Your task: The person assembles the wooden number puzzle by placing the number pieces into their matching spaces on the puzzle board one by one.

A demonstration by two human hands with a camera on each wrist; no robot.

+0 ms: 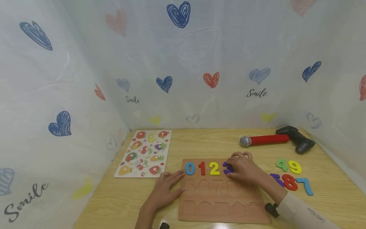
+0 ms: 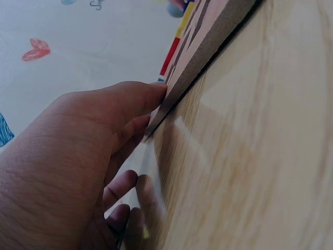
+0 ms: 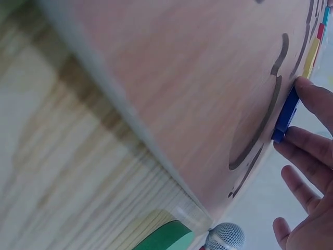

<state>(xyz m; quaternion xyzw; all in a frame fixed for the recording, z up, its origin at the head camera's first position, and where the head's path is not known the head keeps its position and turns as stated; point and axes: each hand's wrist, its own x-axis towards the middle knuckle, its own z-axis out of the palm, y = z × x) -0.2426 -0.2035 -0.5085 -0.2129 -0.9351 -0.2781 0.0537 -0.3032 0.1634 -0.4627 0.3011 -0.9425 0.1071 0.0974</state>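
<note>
The wooden number board (image 1: pixel 211 211) lies flat, with a blue 0 (image 1: pixel 190 169), a red 1 (image 1: pixel 202 168) and a yellow 2 (image 1: pixel 214 168) along its top row. Beside the 2, my right hand (image 1: pixel 246 168) pinches a purple number 3 (image 3: pixel 287 112) between thumb and fingers, at the top row of the board. Part of the 3 is hidden by the fingers in the head view. My left hand (image 1: pixel 164 190) rests at the board's left edge, thumb and fingertips touching it, fingers loosely extended. The lower rows of the board show bare cut-out recesses.
Right of the board lie a green 4 (image 1: pixel 282 165), yellow 9 (image 1: pixel 294 167), red 8 (image 1: pixel 289 182), blue 7 (image 1: pixel 306 185) and a partly hidden purple piece (image 1: pixel 276 178). A red microphone (image 1: pixel 268 140) and black game controller (image 1: pixel 297 140) sit behind. A fruit picture board (image 1: pixel 143 154) lies left.
</note>
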